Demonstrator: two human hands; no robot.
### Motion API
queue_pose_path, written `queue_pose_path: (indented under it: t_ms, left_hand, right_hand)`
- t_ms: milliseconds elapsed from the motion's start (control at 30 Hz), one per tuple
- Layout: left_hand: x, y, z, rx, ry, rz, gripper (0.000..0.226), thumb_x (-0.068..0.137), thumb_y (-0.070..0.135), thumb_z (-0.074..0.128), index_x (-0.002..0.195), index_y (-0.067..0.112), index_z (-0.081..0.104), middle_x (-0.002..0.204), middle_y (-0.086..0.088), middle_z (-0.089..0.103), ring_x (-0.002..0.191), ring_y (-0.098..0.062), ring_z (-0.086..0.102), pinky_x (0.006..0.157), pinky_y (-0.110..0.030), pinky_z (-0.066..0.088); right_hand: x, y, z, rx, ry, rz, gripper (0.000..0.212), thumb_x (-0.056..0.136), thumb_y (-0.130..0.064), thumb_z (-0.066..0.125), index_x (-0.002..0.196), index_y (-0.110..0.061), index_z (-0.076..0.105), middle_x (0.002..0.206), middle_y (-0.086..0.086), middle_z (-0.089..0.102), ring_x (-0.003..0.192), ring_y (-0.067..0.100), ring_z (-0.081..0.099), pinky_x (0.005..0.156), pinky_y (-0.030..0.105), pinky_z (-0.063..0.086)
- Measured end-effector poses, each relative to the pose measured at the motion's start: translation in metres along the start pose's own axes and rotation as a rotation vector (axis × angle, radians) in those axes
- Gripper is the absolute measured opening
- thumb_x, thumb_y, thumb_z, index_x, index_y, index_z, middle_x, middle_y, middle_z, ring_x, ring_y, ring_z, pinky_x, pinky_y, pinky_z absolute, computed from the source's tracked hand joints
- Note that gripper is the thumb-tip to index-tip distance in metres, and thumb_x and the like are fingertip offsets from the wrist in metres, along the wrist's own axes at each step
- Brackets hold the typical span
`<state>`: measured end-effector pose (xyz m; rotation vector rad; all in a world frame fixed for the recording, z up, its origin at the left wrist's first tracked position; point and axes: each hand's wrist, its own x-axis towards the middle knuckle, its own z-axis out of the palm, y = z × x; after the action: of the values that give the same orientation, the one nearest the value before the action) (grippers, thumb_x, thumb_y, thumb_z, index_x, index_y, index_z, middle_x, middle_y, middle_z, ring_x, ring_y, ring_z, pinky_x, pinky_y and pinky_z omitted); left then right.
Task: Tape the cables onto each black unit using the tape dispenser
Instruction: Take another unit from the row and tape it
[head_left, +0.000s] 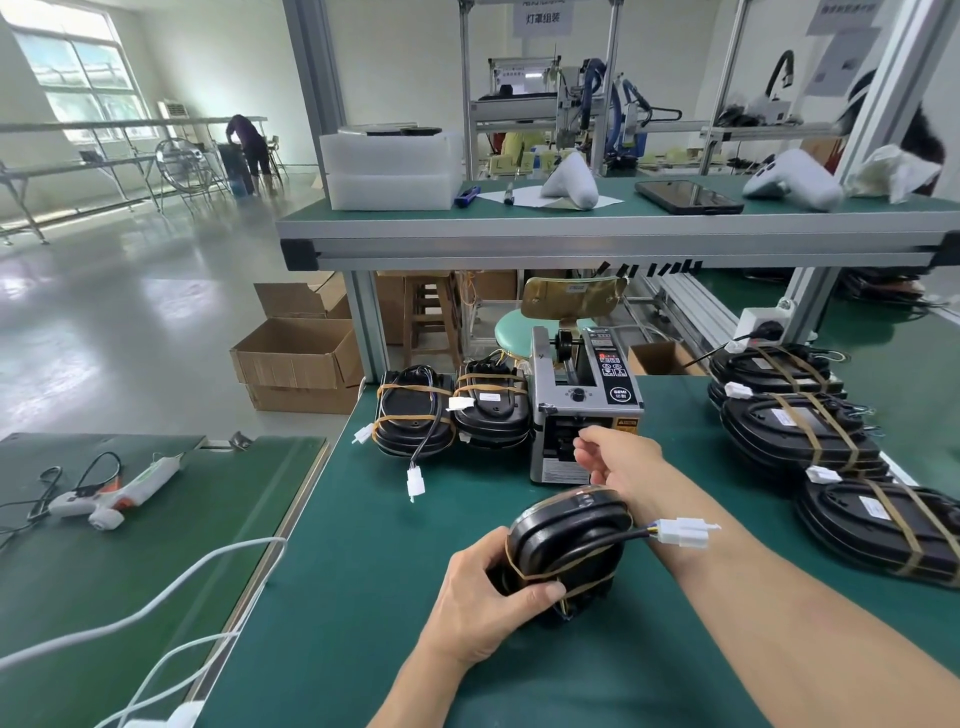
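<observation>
My left hand (488, 597) grips a black unit (566, 540), held on edge on the green bench (363, 571). Brown tape bands cross the unit, and its cable ends in a white connector (683, 532) lying against my right forearm. My right hand (618, 457) reaches to the outlet of the grey tape dispenser (587, 395). Its thumb and forefinger pinch together at the slot; the tape strip between them is hard to make out. Two taped units (410, 415) stand left of the dispenser.
Several taped black units (795, 431) are stacked along the right side. A glue gun (114, 493) and white cables (156, 608) lie on the left table. Cardboard boxes (298, 358) sit on the floor beyond. An overhead shelf (571, 228) carries foam trays and a phone (688, 196).
</observation>
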<state>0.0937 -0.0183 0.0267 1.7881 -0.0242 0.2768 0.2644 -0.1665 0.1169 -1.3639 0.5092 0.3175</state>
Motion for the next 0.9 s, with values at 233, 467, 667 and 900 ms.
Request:
queue_pose_path:
  t_ms: [233,467,667,900]
  left_hand:
    - [0.0,0.0,0.0,-0.005,0.004,0.018,0.059,0.077,0.06,0.09,0.113,0.015,0.077,0.104,-0.005,0.08,0.101,-0.032,0.072,0.092,-0.053,0.057]
    - [0.0,0.001,0.001,0.003,0.01,0.016,0.057,0.077,0.064,0.089,0.113,0.022,0.078,0.103,-0.003,0.08,0.097,-0.02,0.073,0.091,-0.047,0.058]
    - [0.0,0.002,0.001,0.008,0.011,0.013,0.056,0.077,0.064,0.09,0.112,0.023,0.078,0.103,-0.003,0.08,0.097,-0.023,0.073,0.091,-0.049,0.057]
    - [0.001,-0.002,0.0,0.018,0.004,0.008,0.062,0.075,0.064,0.091,0.114,0.018,0.077,0.104,-0.004,0.08,0.101,-0.032,0.072,0.093,-0.056,0.057]
  right_hand:
    - [0.001,-0.001,0.002,0.003,0.011,0.019,0.025,0.089,-0.006,0.072,0.114,-0.002,0.07,0.076,0.007,0.076,0.042,0.006,0.065,0.044,0.018,0.04]
    - [0.001,-0.003,0.004,0.0,0.036,0.031,0.022,0.087,-0.005,0.073,0.109,-0.001,0.071,0.073,0.008,0.075,0.038,0.007,0.063,0.038,0.016,0.038]
    - [-0.004,-0.003,0.001,-0.121,-0.002,0.03,0.017,0.082,0.003,0.07,0.1,0.004,0.071,0.072,0.011,0.072,0.046,0.014,0.062,0.041,0.019,0.046]
    - [-0.038,0.006,-0.051,-0.26,-0.169,-0.11,0.008,0.085,-0.017,0.077,0.084,-0.01,0.075,0.073,0.004,0.071,0.064,0.018,0.063,0.061,0.027,0.044]
